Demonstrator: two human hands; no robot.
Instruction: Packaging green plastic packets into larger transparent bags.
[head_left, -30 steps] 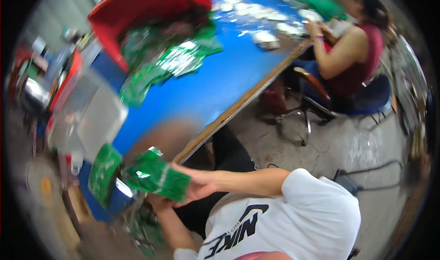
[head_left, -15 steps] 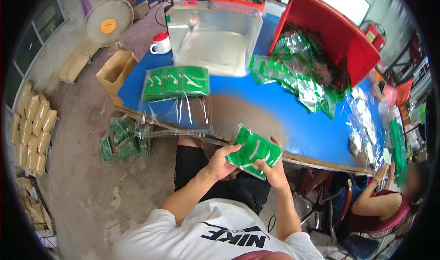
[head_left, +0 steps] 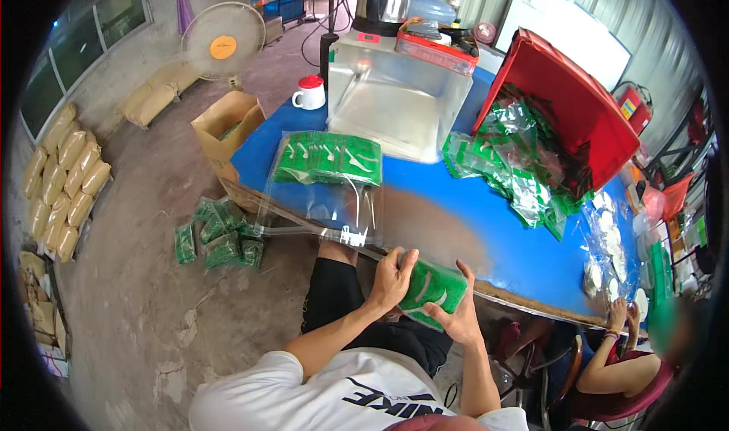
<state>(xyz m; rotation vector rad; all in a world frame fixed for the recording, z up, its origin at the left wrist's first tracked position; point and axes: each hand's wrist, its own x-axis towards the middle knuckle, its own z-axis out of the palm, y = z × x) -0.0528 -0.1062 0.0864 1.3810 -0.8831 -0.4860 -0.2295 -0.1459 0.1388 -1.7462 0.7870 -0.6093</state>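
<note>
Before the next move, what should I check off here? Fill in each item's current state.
1. Left grip on the green packet: ok, at its left side.
2. Right grip on it: ok, thumb across the upper face.
3. Packet sealed: cannot tell at this size.
4. Clear bag wholly on the blue table: not ok, its near end overhangs the edge.
5. Red bin upright: not ok, tipped, with green packaging spilling out.
6. Co-worker's hand away from the packet: ok, far right.
</note>
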